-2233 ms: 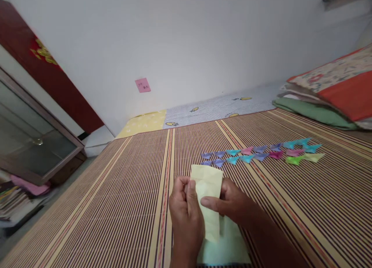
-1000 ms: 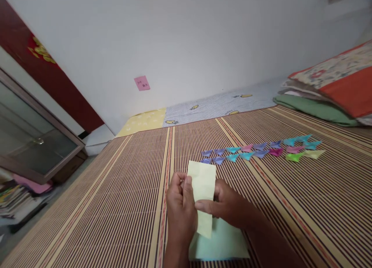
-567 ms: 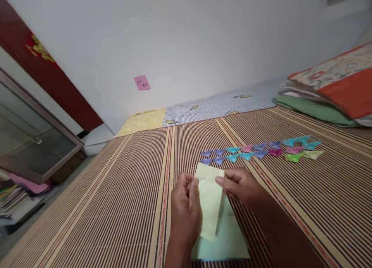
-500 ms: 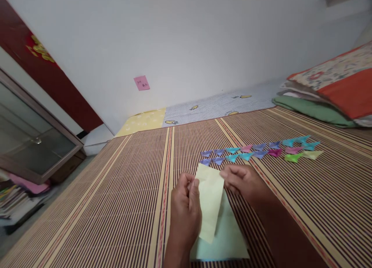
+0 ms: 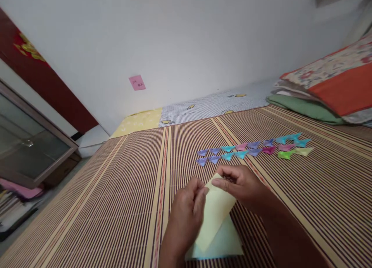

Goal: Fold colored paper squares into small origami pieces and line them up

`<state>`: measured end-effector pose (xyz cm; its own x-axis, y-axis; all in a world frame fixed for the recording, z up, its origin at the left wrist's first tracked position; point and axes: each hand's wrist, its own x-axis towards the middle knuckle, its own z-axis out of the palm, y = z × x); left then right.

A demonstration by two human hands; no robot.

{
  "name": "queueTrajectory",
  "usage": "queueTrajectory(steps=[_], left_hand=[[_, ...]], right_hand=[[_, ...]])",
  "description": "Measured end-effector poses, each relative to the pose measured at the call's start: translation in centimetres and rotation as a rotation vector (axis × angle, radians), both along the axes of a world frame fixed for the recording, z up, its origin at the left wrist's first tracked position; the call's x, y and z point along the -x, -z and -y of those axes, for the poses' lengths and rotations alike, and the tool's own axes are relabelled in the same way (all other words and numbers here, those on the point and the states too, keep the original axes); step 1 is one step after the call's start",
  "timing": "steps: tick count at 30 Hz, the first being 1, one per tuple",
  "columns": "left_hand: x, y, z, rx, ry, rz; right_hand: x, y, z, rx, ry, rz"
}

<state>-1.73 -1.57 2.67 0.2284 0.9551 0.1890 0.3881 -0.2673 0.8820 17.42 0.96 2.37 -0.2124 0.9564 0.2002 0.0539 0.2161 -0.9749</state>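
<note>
A pale yellow paper (image 5: 216, 210) is held up between both hands, tilted, with one corner pointing down. My left hand (image 5: 188, 211) pinches its left edge between thumb and fingers. My right hand (image 5: 240, 182) grips the top corner, thumb on the near face. Beneath the yellow paper, a pale green sheet or stack (image 5: 228, 242) lies on the striped mat (image 5: 133, 190). Beyond the hands sit two rows of small folded paper shapes in purple, blue, pink, green and yellow, among them a magenta one (image 5: 269, 149) and a bright green one (image 5: 285, 154).
Folded bedding with an orange cover (image 5: 343, 91) is piled at the right. A pink note (image 5: 137, 82) is stuck on the white wall (image 5: 188, 39). At the left are a glass-panelled cabinet (image 5: 29, 140) and some stacked items on the floor beside the mat.
The yellow paper has turned so its lower end points down-left. My right hand has moved left onto its top corner, closer to my left hand. The camera view has shifted slightly.
</note>
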Motion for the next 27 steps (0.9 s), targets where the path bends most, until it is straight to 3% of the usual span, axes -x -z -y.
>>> queueTrajectory(steps=[3, 4, 6, 9, 13, 17, 27], left_hand=[[1.0, 0.5, -0.9, 0.067, -0.228, 0.473], [1.2, 0.6, -1.2, 0.051, -0.236, 0.63], [1.2, 0.7, -1.4, 0.097, -0.091, 0.82], [-0.1, 0.6, -0.6, 0.257, 0.118, 0.714], [-2.2, 0.2, 1.2, 0.236, -0.047, 0.456], [-2.8, 0.0, 2.0, 0.141, -0.215, 0.463], [-2.0, 0.6, 0.5, 0.02, -0.269, 0.594]], right_hand=[[0.4, -0.1, -0.1, -0.078, 0.321, -0.095], [0.7, -0.1, -0.1, -0.099, 0.428, -0.122], [1.5, -0.3, 0.0, -0.129, 0.575, -0.171], [3.2, -0.2, 0.5, -0.128, 0.626, -0.245], [5.0, 0.3, 1.2, -0.169, 0.6, -0.133], [5.6, 0.6, 1.5, -0.286, 0.635, 0.006], [4.3, 1.1, 1.1, -0.514, 1.07, 0.183]])
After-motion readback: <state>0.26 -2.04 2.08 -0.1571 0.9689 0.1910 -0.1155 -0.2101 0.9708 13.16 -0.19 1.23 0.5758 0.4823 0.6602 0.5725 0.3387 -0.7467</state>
